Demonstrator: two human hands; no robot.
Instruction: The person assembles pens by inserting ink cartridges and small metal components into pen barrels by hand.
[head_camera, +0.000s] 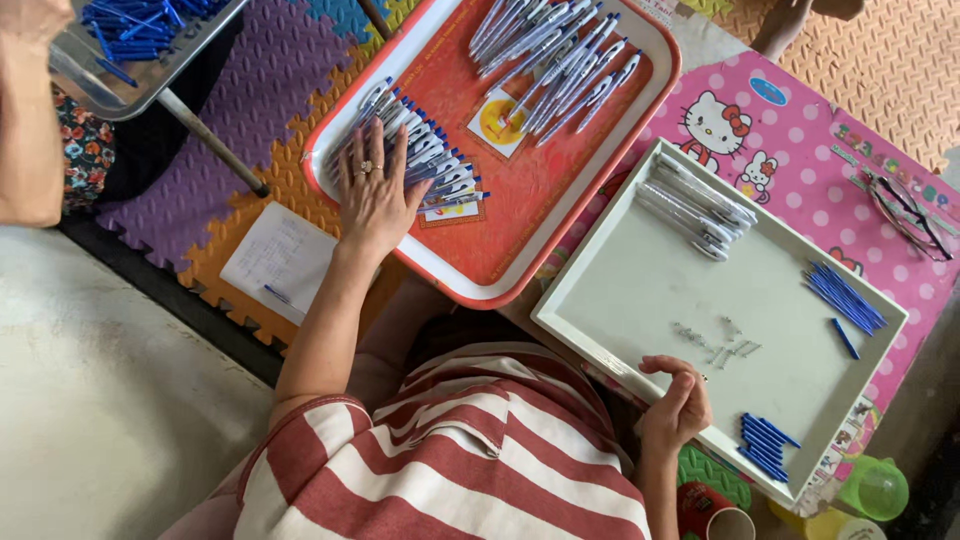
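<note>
Head view, looking down at a person in a red-and-white striped shirt (450, 470).

Left hand (375, 195): flat, palm down, fingers spread, resting on a row of assembled white pens with blue clips (425, 160). Grip released; nothing is enclosed, the hand only presses on the pens. The row lies at the left end of an orange-red rectangular plastic tray with a white rim (540, 200). Each pen's long axis runs from upper left to lower right, clip ends toward the tray's middle; the pens lie side by side, touching. A ring shows on one finger.

Second batch of white pens (555, 60) lies at the tray's far end, long axes running lower left to upper right, loosely fanned and overlapping.

Right hand (678, 405): curled over the near rim of a white rectangular shallow tray (600, 330), fingers bent inward. Cannot tell whether it clenches a small part or only the rim.

Inside the white tray: a bundle of clear-grey pen barrels (695, 210) at the far corner; blue refills (845, 298) by the right edge, axes upper left to lower right; more blue refills (765, 440) at the near corner; small metal springs (720, 345) scattered mid-tray.

The white tray sits on a pink dotted bench (800, 150). Spectacles (910, 215) lie on it at the right.

Upper left: a steel tray of blue parts (130, 35).
</note>
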